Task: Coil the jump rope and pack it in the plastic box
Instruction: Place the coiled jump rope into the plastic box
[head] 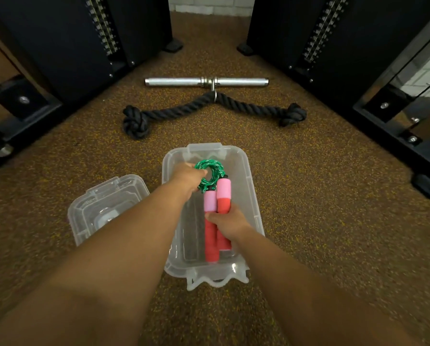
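From the head camera, a clear plastic box [252, 196] sits open at the centre of the frame on speckled brown flooring [334, 233]. Over it, the left hand [187, 177] pinches the green coiled rope [210, 174], fingers closed around the coil. The right hand [227, 222] wraps both pink-and-red handles [215, 216], which lie side by side inside the box. The lid [104, 208] lies just left of the box. Farther up the frame lie a black knotted rope [184, 109] and a steel bar [179, 81].

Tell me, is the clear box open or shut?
Open: the box has no cover, and its lid lies on the floor beside it.
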Demonstrator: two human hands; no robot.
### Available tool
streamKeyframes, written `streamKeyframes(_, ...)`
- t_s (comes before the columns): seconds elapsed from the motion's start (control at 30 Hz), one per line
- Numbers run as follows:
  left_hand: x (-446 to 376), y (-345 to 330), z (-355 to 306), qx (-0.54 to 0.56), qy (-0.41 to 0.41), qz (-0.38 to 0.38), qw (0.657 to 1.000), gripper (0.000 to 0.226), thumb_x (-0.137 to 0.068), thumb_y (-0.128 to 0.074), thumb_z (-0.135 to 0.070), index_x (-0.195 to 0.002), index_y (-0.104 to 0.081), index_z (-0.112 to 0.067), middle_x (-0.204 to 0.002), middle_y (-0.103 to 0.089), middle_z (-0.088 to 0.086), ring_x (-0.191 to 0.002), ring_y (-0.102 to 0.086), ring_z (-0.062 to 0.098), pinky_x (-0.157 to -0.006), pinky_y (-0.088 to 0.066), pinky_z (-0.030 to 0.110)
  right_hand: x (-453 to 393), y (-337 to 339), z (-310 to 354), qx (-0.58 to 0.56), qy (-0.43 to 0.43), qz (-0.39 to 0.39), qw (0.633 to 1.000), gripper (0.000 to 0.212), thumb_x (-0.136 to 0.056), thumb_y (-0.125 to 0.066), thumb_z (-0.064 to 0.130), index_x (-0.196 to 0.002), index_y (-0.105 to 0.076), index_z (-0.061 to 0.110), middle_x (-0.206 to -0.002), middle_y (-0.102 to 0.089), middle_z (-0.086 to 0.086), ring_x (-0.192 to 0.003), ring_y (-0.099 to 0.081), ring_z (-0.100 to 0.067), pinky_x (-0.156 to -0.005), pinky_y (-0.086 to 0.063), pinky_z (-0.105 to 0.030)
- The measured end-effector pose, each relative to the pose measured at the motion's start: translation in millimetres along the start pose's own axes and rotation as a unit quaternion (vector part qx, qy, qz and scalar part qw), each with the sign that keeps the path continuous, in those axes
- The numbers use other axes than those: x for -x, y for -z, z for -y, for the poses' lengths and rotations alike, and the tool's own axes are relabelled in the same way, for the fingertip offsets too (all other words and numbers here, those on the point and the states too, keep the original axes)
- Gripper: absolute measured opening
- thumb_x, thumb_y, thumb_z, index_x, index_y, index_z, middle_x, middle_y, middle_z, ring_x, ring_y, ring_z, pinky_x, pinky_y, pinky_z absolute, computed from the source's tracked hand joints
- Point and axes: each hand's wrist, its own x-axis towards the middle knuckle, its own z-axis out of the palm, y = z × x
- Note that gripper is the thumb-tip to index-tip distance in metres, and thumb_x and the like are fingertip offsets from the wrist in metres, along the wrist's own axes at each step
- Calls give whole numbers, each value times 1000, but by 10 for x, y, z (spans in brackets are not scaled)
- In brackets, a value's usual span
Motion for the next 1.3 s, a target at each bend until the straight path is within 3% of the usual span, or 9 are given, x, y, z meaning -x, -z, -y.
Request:
streamKeyframes(0.33,-254,-86,301,-43,17,-35,998,28,-84,-64,-10,-111,-62,-1,-102,-66,17,-90,-64,31,-86,-54,45,-178,-33,-123,61,-27,-2,998,50,-83,-69,12,-126,-45,9,-104,-59,-9,-89,-57,-23,-81,-50,-37)
streamKeyframes(0.43,-209,-98,347,-52,24,-13,998,39,-84,-65,-11,-119,-55,4,-114,-63,15,-104,-60,32,-92,-49,40,-183,-58,-149,92,-25,-4,995,70,-77,-76,24,-132,-35,9,-115,-55,-11,-99,-57,-26,-91,-50,-42)
streamKeyframes(0.57,-118,-92,317,-90,30,1,996,36,-86,-57,1,-120,-52,11,-100,-55,19,-89,-53,27,-78,-45,38,-156,-99,-154,187,-11,-30,982,96,-75,-76,34,-145,-15,8,-139,-41,-17,-126,-44,-34,-106,-39,-46)
streamKeyframes(0.67,48,-47,178,-115,1,7,993,42,-88,-51,2,-129,-44,6,-119,-54,23,-101,-52,31,-82,-44,35,-97,-140,-110,214,-5,-15,977,101,-79,-71,31,-150,-2,10,-149,-28,-18,-134,-35,-35,-110,-33,-46)
streamKeyframes(0.9,596,622,19,-60,-207,6,976,43,-92,-42,3,-133,-49,-7,-137,-53,10,-125,-50,19,-96,-35,18,160,-276,118,197,79,-48,976,80,-81,-69,28,-146,-27,9,-144,-40,-13,-132,-41,-32,-107,-38,-44)
streamKeyframes(0.97,780,968,210,-56,-252,-43,965,38,-95,-41,-1,-128,-55,-15,-126,-60,2,-116,-56,11,-94,-40,17,335,-316,168,159,116,-56,979,70,-83,-65,25,-144,-34,13,-139,-45,-8,-124,-49,-27,-102,-44,-41)
streamKeyframes(1.1,1088,1543,887,-144,-230,-123,955,33,-97,-41,-14,-123,-56,-26,-75,-61,0,-53,-52,7,-47,-41,20,810,-397,255,91,208,-68,972,49,-89,-58,17,-136,-43,19,-130,-46,5,-114,-45,-8,-98,-38,-25)
streamKeyframes(1.2,1101,1703,1507,-246,-214,-117,938,35,-93,-47,-9,-126,-57,-13,-111,-67,10,-93,-66,27,-80,-50,34,1170,-553,236,94,301,-71,946,38,-89,-58,13,-124,-51,26,-118,-47,13,-114,-44,-2,-106,-36,-29)
streamKeyframes(1.3,1070,1695,2018,-332,-233,-44,913,38,-92,-49,-18,-130,-53,-18,-137,-54,5,-127,-51,23,-106,-38,31,1475,-747,136,121,374,-34,919,32,-89,-58,12,-116,-54,28,-116,-47,22,-115,-42,9,-100,-35,-18)
